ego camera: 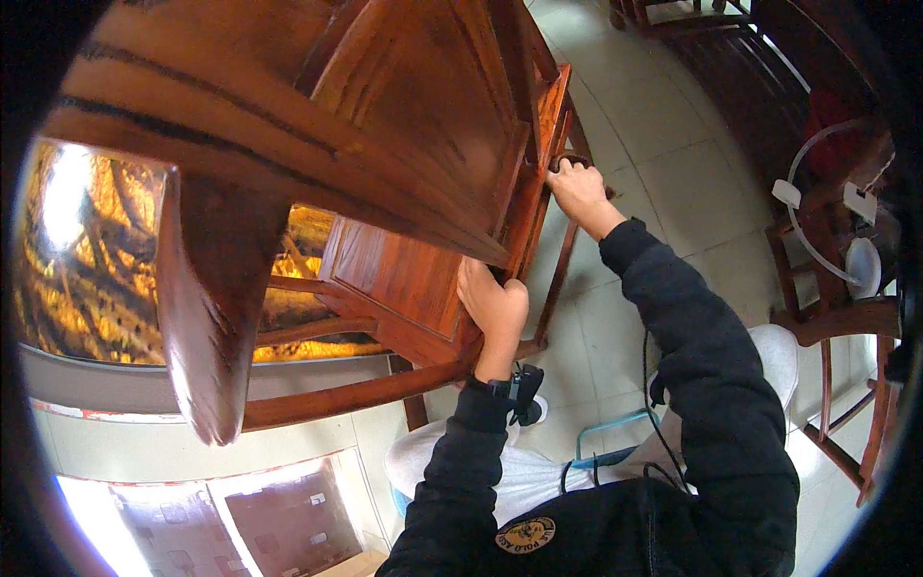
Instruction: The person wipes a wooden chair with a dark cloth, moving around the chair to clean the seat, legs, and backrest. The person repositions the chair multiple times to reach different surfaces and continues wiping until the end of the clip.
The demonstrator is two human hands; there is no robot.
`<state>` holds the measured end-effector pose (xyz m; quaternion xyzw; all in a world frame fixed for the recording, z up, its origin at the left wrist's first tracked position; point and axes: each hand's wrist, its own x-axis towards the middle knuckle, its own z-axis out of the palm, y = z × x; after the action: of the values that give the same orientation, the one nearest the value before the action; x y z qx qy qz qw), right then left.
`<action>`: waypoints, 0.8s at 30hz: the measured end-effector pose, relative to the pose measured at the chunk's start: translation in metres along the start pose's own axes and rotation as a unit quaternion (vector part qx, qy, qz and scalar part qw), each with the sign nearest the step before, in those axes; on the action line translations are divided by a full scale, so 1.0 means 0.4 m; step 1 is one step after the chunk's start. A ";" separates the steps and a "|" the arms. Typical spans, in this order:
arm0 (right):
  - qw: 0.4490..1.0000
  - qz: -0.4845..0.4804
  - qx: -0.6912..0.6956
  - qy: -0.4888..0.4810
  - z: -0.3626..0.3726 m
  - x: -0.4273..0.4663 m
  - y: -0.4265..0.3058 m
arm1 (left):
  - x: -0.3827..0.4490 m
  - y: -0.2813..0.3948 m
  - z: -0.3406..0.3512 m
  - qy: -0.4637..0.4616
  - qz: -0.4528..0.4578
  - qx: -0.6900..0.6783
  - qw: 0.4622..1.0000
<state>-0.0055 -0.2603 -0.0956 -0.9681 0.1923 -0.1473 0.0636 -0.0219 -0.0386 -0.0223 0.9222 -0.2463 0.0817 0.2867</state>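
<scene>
A reddish-brown wooden armchair [404, 86] lies tipped over before me, its panel facing up and left. My left hand [494, 299] rests against the chair's frame beside a reddish wooden panel [404, 274]; its fingertips are hidden behind a wooden edge, so a grip cannot be told. Higher up and to the right, my right hand [579, 186] has its fingers curled round a dark brown thing, perhaps a brush or pad [570, 160], against the outer rail of the wooden frame. A curved wooden rail [360, 397] runs below my left hand.
More dark wooden furniture [750, 94] stands at the upper right, and a wooden chair [844, 324] at the right. A white ring-shaped tube [797, 166] hangs near it. A glossy yellow-and-brown patterned surface [94, 288] is at the left. Grey tiles [642, 137] cover the floor.
</scene>
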 end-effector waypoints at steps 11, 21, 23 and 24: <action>0.984 0.045 0.171 0.003 0.027 -0.162 -0.161 | 0.004 0.009 0.002 -0.001 -0.021 -0.009 1.000; 0.930 0.071 0.360 -0.034 -0.008 -0.329 -0.301 | -0.002 0.029 -0.012 0.003 -0.037 -0.042 0.998; 0.932 0.096 0.346 -0.053 -0.013 -0.332 -0.299 | -0.002 0.029 -0.015 -0.002 -0.033 -0.038 0.999; 0.945 0.087 0.309 -0.059 -0.012 -0.326 -0.290 | -0.002 0.027 -0.015 -0.003 -0.029 -0.029 0.999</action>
<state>-0.0809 -0.1030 -0.1043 -0.8875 0.2171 -0.1355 0.3833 -0.0281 -0.0424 -0.0123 0.9205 -0.2226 0.0635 0.3148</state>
